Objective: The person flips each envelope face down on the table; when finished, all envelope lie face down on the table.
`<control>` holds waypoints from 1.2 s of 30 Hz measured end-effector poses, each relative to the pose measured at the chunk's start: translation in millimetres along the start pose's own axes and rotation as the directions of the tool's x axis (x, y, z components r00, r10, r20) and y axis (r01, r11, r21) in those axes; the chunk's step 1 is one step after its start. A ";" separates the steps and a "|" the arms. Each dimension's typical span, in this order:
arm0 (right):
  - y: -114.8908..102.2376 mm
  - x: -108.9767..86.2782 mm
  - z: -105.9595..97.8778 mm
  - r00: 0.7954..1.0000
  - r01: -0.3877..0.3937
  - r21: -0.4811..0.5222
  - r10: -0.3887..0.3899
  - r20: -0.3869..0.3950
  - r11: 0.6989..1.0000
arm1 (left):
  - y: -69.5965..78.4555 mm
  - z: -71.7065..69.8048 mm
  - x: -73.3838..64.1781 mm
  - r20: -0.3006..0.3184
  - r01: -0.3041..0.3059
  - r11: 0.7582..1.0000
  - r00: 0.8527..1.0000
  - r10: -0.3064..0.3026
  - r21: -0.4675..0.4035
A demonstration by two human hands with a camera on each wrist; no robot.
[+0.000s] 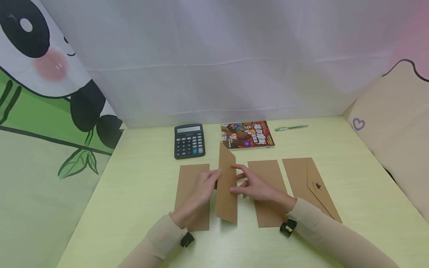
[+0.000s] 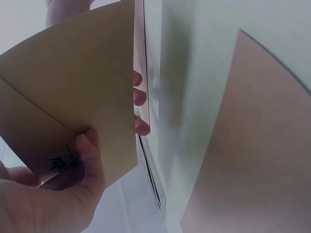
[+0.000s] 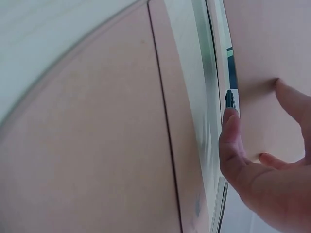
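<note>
A brown paper envelope (image 1: 226, 186) stands on edge above the table between the two hands. The left hand (image 1: 204, 186) pinches it, the thumb lying on the flap side beside a small dark crown print, as the left wrist view shows. Against the plain face on the other side, the right hand (image 1: 256, 186) touches with its fingertips, fingers spread. Some of its fingertips (image 2: 140, 97) show past the envelope's edge. A flat plain brown envelope (image 1: 191, 176) lies under the left forearm. Another plain one (image 1: 267, 178) lies partly beneath the right hand.
Farther right is a brown envelope (image 1: 298, 178) with its pointed flap and crown print facing up. Behind the hands lie a black calculator (image 1: 189, 141), a colourful book (image 1: 248, 134) and a green pen (image 1: 291, 127). A white cloth wall (image 1: 234, 74) rises behind the table.
</note>
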State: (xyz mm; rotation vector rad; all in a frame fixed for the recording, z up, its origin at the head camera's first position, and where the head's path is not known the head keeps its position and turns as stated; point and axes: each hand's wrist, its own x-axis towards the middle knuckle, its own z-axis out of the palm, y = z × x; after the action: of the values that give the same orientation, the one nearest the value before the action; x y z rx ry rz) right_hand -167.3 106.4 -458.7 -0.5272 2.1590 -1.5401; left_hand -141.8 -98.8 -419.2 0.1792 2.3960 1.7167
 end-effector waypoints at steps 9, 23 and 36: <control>1.6 -3.1 -5.0 1.000 0.013 -0.013 -0.013 -0.014 1.000 | 7.4 -2.3 -4.3 -0.049 -0.022 0.999 0.999 0.019 -0.050; 5.2 -4.5 -10.4 0.997 -0.021 -0.107 0.013 -0.071 0.994 | -19.7 -8.3 0.4 -0.221 -0.012 1.000 0.975 0.008 -0.014; 3.6 -3.7 -12.9 0.993 -0.068 -0.234 0.043 -0.109 0.970 | -41.3 -9.5 8.0 -0.165 0.032 0.986 0.986 -0.004 0.163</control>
State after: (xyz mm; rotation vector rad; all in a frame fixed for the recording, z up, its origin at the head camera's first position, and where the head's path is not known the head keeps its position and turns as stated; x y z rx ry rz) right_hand -171.5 119.5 -458.0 -0.4672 2.4336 -1.3127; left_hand -151.2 -119.3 -456.0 0.0396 2.6510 1.5811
